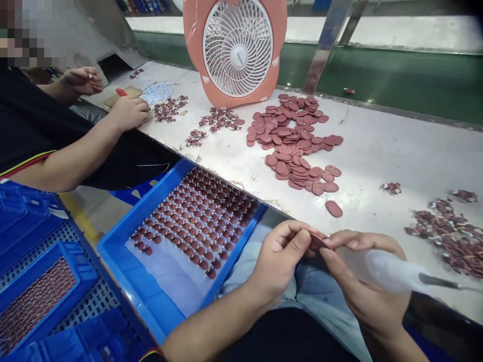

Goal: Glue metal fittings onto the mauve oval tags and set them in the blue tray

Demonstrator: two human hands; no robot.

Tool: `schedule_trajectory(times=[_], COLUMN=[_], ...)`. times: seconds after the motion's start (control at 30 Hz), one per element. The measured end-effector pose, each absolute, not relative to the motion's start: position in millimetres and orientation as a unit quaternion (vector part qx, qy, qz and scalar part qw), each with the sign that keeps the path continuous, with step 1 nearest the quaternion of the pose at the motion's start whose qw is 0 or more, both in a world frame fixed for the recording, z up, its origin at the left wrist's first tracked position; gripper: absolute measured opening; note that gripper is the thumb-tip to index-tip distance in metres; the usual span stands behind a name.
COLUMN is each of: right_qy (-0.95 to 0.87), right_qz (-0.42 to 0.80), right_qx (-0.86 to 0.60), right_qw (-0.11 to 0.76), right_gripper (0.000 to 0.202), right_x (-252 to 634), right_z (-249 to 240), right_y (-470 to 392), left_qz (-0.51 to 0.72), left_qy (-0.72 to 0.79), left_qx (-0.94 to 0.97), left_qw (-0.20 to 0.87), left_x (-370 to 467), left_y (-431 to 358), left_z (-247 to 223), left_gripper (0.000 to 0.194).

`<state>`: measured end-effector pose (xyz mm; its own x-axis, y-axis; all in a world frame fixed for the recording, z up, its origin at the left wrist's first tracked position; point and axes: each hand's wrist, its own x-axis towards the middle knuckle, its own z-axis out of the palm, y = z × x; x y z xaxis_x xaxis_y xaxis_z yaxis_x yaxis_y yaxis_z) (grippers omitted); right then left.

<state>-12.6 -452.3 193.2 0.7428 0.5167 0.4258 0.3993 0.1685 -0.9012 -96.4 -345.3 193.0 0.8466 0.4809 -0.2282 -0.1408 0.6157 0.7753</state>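
Observation:
My left hand [277, 254] pinches a reddish-brown oval piece [318, 241] between thumb and fingers, over my lap near the table edge. Fingers of my right hand [372, 294] meet the piece's other end. A translucent white squeeze bottle [390, 270] with a thin metal needle lies in my right hand, its tip pointing right. Just beyond my hands, a single oval piece [334, 208] lies flat on the table. Farther back is a heap of similar ovals [289, 136]. Small dark red figure-like parts [453, 236] are piled at the right.
An orange fan [192, 48] stands at the back of the table [377, 146]. Left of my lap, a blue tray [128, 286] holds rows of small assembled pieces. Other blue bins [88, 266] stand lower left. A co-worker's hands [130, 110] are at the far left.

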Motion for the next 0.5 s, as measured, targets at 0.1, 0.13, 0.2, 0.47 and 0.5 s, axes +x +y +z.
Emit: schedule_trajectory(times=[0.1, 0.13, 0.2, 0.47, 0.5], right_qy=[-0.393, -0.414, -0.456, -0.389, -0.366], right_qz=[-0.029, -0.047, -0.076, -0.066, -0.054], right_qx=[-0.65, -0.652, -0.65, -0.697, -0.712], right_qw=[0.649, 0.633, 0.603, 0.599, 0.597], right_gripper=[0.04, 0.039, 0.032, 0.016, 0.017], right_x=[-16, -16, -17, 5, 23], right_z=[186, 184, 183, 206, 215], right_y=[-455, -455, -452, -443, -444], left_qz=[0.159, 0.15, 0.141, 0.187, 0.198], left_qy=[0.269, 0.294, 0.349, 0.414, 0.419], left_qx=[0.326, 0.308, 0.291, 0.331, 0.333], left_qw=[0.892, 0.892, 0.879, 0.827, 0.821], left_x=[-104, -106, -105, -93, -93], left_y=[-357, -359, -360, -339, -335], left_z=[193, 194, 194, 188, 186], left_gripper=[0.037, 0.042, 0.046, 0.04, 0.039])
